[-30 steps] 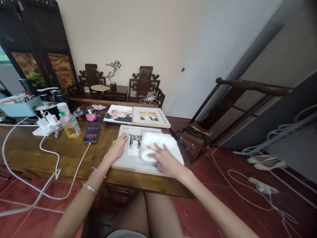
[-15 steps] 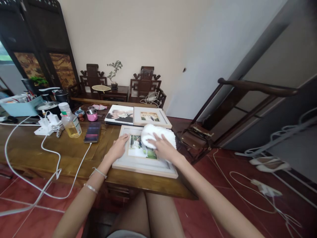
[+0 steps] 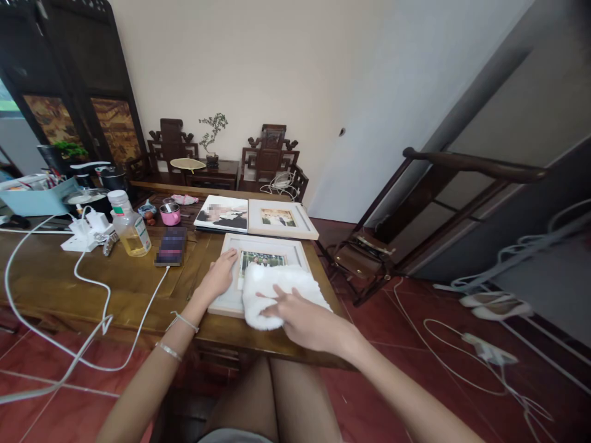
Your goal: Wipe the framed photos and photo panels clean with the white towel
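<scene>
A light wooden picture frame (image 3: 226, 306) lies flat on the table near its front right corner, with a photo of people inside a white mat. My left hand (image 3: 220, 275) is on its left edge, fingers closed over the border and holding it. On the lower half of the frame sits a white fluffy cloth (image 3: 258, 295), hiding most of the photo. My right hand (image 3: 295, 311) grips this cloth from above, fingers partly spread and pressing into it. The cloth reaches past the frame's front edge.
Behind lie a second framed picture (image 3: 302, 224) and a white-covered photo piece (image 3: 221, 212). Leftward are a phone (image 3: 170, 246) on a cable, a bottle of yellow liquid (image 3: 132, 227), a pink cup (image 3: 170, 215) and a power strip (image 3: 87, 237). A wooden chair (image 3: 369, 252) stands right.
My right hand has drawn the cloth toward me and slightly left, from the frame's upper right to its front edge. The photo's top now shows. My left hand stays put.
</scene>
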A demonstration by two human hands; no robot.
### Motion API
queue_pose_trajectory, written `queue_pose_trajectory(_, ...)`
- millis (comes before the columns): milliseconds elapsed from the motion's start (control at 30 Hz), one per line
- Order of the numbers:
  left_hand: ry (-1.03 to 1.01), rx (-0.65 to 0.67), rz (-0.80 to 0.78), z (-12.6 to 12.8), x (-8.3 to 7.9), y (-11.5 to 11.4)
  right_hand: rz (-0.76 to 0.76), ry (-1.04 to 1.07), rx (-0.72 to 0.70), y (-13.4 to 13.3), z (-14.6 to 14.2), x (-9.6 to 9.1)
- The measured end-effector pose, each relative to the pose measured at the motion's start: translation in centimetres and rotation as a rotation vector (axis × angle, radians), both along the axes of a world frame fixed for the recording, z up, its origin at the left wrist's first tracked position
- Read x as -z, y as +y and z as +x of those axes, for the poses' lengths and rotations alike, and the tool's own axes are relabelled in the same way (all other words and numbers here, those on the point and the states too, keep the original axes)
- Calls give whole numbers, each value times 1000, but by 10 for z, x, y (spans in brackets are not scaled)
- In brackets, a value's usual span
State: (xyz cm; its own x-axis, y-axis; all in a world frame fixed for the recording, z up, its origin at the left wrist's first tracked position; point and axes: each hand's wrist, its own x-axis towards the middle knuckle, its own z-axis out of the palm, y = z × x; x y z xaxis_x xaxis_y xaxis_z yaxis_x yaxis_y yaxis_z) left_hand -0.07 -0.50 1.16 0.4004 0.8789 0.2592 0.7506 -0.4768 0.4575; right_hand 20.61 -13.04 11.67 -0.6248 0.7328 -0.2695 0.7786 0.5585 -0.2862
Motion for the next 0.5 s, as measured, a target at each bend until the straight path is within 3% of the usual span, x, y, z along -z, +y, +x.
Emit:
queue_pose_trajectory(100, -11, -2, 1, 0, -1, -1, -37, 45, -49, -17, 1, -8)
queue_pose_trajectory(200, -22, 6, 0, 1, -3, -2, 16, 75, 14, -8, 0, 6)
queue_pose_trajectory(367, -49, 24, -20, 0, -4, -2, 194, 17, 144, 51, -2, 37)
queue_pose_trajectory(500, -178, 51, 53, -1, -7, -5, 273, -47, 335, 98, -21, 40)
